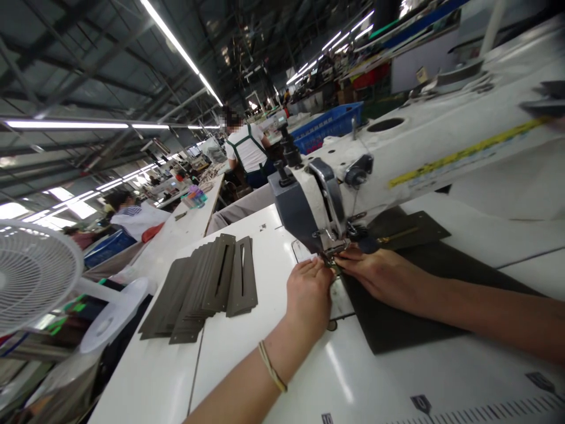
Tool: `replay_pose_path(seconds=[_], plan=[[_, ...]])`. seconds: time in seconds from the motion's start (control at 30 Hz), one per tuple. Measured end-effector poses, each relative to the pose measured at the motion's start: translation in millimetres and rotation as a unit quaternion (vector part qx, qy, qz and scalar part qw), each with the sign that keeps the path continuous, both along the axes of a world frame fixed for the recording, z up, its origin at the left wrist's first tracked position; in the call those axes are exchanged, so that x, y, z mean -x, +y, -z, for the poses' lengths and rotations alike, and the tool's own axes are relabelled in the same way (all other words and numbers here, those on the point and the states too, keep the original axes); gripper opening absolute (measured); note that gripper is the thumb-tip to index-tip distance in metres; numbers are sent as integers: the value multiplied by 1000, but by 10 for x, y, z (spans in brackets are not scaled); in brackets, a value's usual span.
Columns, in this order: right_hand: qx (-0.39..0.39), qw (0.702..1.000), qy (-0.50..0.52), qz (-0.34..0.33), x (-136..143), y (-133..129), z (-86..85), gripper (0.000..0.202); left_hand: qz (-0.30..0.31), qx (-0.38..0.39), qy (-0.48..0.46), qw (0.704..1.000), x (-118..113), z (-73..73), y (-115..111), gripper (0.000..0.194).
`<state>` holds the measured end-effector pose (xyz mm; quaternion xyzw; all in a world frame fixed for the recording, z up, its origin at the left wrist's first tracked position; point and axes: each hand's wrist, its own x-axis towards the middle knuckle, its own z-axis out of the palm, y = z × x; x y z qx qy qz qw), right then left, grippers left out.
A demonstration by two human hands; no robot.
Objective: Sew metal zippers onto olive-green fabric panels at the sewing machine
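Note:
My left hand (310, 291), a band round its wrist, is closed beside the needle area of a white and grey sewing machine (304, 206). What its curled fingers hold, if anything, is hidden. Across the needle, my right hand (388, 277) grips the near edge of a dark fabric panel (406, 321) with its fingertips close to the presser foot (331, 253). The panel lies flat under my right wrist. Behind that hand, a smaller dark piece with a gold zipper (399, 234) rests beneath the machine arm.
Stacked dark slotted pieces (203, 288) lie left of the machine on the white table (247, 377). A white fan (35, 277) stands at the far left. Beyond are a blue crate (326, 126) and a person in a white shirt (249, 147). A ruler scale (481, 412) marks the table's near edge.

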<state>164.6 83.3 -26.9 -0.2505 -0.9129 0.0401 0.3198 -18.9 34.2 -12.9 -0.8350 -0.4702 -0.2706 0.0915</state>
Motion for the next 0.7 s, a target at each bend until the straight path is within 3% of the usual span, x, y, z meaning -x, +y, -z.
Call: replay_pose_path(seconds=[0.7], plan=[[-30,999,-9,18,4,115,104,34,-29,23,-10,999,0,-10,40,15]])
